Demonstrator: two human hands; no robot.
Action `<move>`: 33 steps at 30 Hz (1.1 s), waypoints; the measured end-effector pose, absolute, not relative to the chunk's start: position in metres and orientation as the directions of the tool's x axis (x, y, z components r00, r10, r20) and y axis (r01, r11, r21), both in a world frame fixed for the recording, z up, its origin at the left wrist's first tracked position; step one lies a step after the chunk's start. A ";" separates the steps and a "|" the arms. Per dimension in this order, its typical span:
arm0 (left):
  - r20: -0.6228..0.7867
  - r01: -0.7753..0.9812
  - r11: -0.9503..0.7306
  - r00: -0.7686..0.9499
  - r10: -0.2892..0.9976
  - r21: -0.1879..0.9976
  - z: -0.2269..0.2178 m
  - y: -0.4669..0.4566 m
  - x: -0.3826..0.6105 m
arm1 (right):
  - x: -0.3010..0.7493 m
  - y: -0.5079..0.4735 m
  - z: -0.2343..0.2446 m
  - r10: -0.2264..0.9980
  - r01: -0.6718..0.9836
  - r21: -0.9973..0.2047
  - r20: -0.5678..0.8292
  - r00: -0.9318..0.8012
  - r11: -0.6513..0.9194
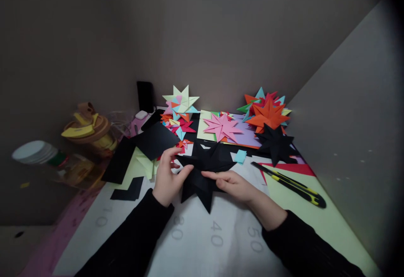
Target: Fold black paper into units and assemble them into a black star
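A folded black paper star (pixel 202 184) lies in front of me, its points spread out over the white mat. My left hand (pixel 168 179) grips its left side, with the thumb on the folded paper and the fingers curved round a point. From the right, my right hand (pixel 234 185) holds the star's edge. Its index finger stretches to the star's middle while the other fingers are curled; what lies under them is hidden. Just beyond the right hand sits a small stack of light blue paper (pixel 240 156).
A yellow-black utility knife (pixel 292 185) lies at right on pale green paper. Finished stars, pink (pixel 222 127), orange (pixel 268 116) and black (pixel 275 143), stand along the back. Black sheets (pixel 156 140) lie left, near a lidded cup (pixel 90 129) and a bottle (pixel 66 165).
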State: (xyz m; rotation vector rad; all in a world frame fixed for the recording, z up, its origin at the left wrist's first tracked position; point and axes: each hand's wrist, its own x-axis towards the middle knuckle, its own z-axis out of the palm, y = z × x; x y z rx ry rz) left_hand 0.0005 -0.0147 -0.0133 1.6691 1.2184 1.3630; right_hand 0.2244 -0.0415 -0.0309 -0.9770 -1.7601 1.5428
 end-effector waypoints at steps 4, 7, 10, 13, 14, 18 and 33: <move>0.482 0.418 -0.547 0.258 0.837 0.726 -0.010 -0.010 -0.008 | 0.225 -0.041 -0.030 0.819 0.145 -0.986 -0.018 -0.574 0.079; 0.470 0.427 -0.540 0.267 0.842 0.725 -0.011 -0.010 -0.007 | 0.225 -0.042 -0.029 0.811 0.169 -0.979 -0.008 -0.584 0.112; 0.483 0.426 -0.537 0.237 0.843 0.728 -0.013 -0.010 -0.006 | 0.224 -0.042 -0.028 0.810 0.203 -0.971 -0.020 -0.586 0.123; 0.488 0.429 -0.543 0.241 0.839 0.722 -0.012 -0.010 -0.007 | 0.224 -0.043 -0.029 0.821 0.229 -0.967 -0.038 -0.570 0.114; 0.487 0.431 -0.546 0.248 0.837 0.719 -0.011 -0.010 -0.008 | 0.225 -0.043 -0.029 0.826 0.231 -0.966 -0.039 -0.562 0.112; 0.512 0.430 -0.577 0.270 0.816 0.694 -0.006 -0.008 -0.012 | 0.227 -0.042 -0.032 0.843 0.216 -0.970 -0.022 -0.538 0.112; 0.406 0.407 -0.576 0.432 0.805 0.709 -0.007 0.007 -0.029 | 0.227 -0.040 -0.028 0.836 0.145 -0.986 -0.016 -0.548 0.077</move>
